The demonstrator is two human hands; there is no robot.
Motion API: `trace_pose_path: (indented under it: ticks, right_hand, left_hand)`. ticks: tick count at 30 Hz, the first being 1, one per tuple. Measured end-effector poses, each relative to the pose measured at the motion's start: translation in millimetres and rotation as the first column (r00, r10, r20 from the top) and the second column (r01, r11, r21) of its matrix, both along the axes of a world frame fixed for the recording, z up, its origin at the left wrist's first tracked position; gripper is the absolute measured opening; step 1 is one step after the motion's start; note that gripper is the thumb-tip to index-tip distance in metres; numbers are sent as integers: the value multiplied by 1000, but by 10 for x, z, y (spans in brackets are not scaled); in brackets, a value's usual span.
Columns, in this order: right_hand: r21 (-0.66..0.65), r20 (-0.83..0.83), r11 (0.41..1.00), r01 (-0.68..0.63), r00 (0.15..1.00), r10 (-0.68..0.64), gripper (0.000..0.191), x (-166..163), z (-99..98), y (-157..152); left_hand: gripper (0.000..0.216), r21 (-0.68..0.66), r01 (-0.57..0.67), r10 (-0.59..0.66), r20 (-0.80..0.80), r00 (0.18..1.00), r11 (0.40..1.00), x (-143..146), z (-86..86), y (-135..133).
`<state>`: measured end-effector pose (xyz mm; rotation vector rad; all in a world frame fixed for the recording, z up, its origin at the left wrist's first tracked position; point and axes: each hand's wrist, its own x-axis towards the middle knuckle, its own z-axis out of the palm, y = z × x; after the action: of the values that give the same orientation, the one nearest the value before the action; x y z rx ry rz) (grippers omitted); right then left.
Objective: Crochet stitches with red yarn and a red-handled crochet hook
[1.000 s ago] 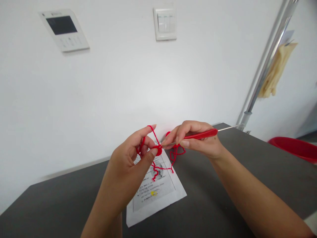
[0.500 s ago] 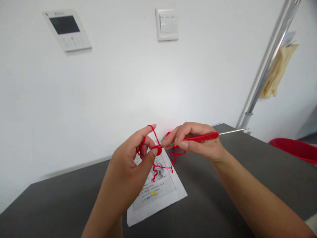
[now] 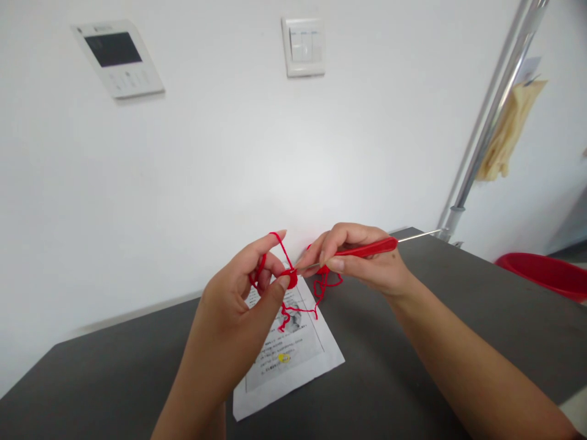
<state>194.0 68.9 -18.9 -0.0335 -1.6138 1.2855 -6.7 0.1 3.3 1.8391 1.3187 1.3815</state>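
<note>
My left hand [image 3: 243,287] pinches a small round piece of red crochet [image 3: 290,279] between thumb and fingers. Red yarn [image 3: 284,249] runs from the piece up over my raised left index finger and loops round the other fingers. In my right hand [image 3: 362,256] is a crochet hook [image 3: 371,248] with a red handle and metal ends. Its left end meets the crochet piece; the other end points up to the right. A loose yarn tail hangs below the piece, over a printed sheet [image 3: 293,385]. More red yarn lies behind my right fingers, partly hidden.
The sheet, with a small yellow mark [image 3: 284,358], lies on a dark grey table [image 3: 389,379] against a white wall. A metal pole [image 3: 490,116] stands at the right, near beige gloves [image 3: 511,131]. Beyond the table's right edge is a red basin [image 3: 541,275].
The hook's handle has tilted slightly more upward to the right, its tip still at the crochet piece. The whole view has shifted a little; both hands keep their grip.
</note>
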Motion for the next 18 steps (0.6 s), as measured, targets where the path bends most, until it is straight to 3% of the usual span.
trace_pose_path:
  ticks: [6, 18]
  right_hand:
    - [-59, -101, 989, -132, 987, 126, 1, -76, -56, 49]
    - [-30, -90, 997, -73, 993, 70, 9, -124, -60, 50]
  left_hand:
    - [46, -84, 91, -77, 165, 983, 992, 5, 38, 3]
    - [55, -120, 143, -116, 208, 971, 982, -42, 42, 15]
